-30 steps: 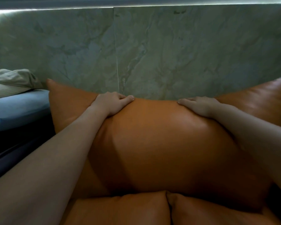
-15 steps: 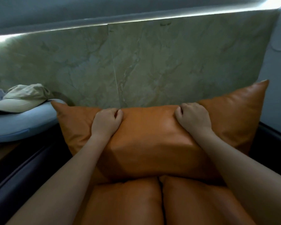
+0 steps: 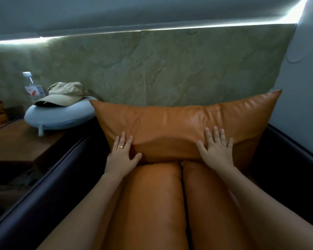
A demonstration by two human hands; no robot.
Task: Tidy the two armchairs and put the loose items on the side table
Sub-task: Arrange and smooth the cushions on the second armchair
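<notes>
Fingers (image 3: 216,134) press cushion (image 3: 179,120); cap (image 3: 67,93) tops neck pillow (image 3: 61,117).

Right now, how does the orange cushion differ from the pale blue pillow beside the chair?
The orange cushion is broad with pointed corners and stands upright in the armchair; the pale blue pillow is round and lies flat on the side table. The left hand and right hand press the cushion; the pillow bears a beige cap. Both look padded.

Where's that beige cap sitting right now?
In the head view, the beige cap lies at the left, on top of the pale blue neck pillow on the wooden side table, in front of the water bottle and left of the orange cushion.
</notes>
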